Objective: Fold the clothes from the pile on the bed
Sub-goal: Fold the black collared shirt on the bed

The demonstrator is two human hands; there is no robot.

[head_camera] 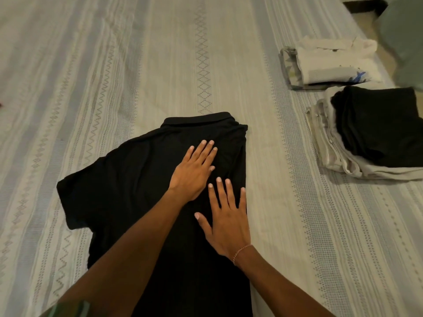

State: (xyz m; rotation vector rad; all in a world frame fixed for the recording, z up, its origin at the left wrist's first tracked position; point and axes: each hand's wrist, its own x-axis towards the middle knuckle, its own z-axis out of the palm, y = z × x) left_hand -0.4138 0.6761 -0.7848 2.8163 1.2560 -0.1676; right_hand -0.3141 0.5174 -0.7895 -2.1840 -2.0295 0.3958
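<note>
Hands flat on black polo shirt [128,191] on bed [160,53]. Left hand [194,170] fingers straight, near collar. Right hand [226,223] spread, pressing right folded edge.

Single head-worn view, angled forward and down, close over the bed [229,53].

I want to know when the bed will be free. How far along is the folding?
Done: two stacks of folded clothes sit at the right, a white-topped stack and a black-topped stack. In hand: a black polo shirt lies flat, its right side folded in, left sleeve still out; the left hand and right hand press it flat. Left: finishing this shirt. No unfolded pile is in view, so I cannot tell what remains.
</note>
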